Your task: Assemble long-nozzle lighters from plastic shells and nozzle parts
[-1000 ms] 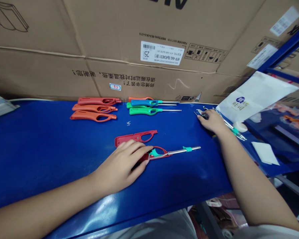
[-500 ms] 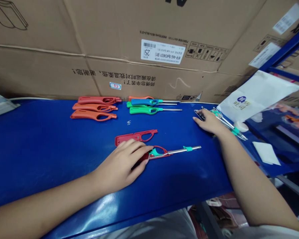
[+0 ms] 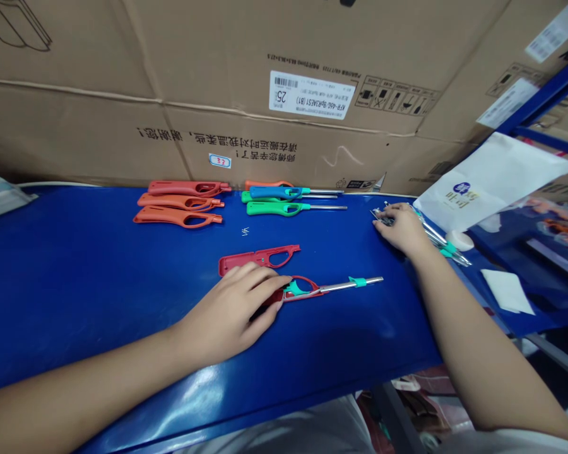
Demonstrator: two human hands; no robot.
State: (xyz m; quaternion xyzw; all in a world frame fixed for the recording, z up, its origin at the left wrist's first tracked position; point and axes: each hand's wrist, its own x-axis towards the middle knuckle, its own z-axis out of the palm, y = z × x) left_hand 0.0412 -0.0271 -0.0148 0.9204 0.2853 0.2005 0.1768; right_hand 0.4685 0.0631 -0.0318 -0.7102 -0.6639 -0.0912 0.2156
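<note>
Since the frame 0.5 s ago, the right hand (image 3: 402,230) has shifted slightly and its fingertips have curled further in, while the left hand (image 3: 239,309) stays where it was.

The left thumb and forefinger are nearly closed around the back of the open red lighter (image 3: 305,292), pressing it to the blue table (image 3: 123,284); the other fingers lie bent over it. The right fingers are bent, with a small gap between thumb and forefinger, down among small metal parts (image 3: 381,219); whether they grip 1 of these, I cannot tell.

The open red lighter lies in front of the person, with a green trigger (image 3: 293,289) inside it and a metal tube (image 3: 336,287) pointing right. A green collar (image 3: 358,282) sits around the tube near its tip. Just behind the left hand lies a matching red shell (image 3: 239,260), inner side up, and beyond that, small white slivers (image 3: 245,231).

Beside the right wrist lie metal tubes with green collars (image 3: 435,236), then a white round object (image 3: 460,240) and a folded white sheet (image 3: 506,291). A white printed bag (image 3: 492,180) leans behind.

Farther back, 3 red and orange handles (image 3: 180,202) lie side by side on the left. To their right is a group of lighters: 1 blue (image 3: 277,193), 2 green (image 3: 265,209) and 1 orange (image 3: 260,185), partly hidden. Behind everything stands cardboard (image 3: 218,75) with upside-down print.
</note>
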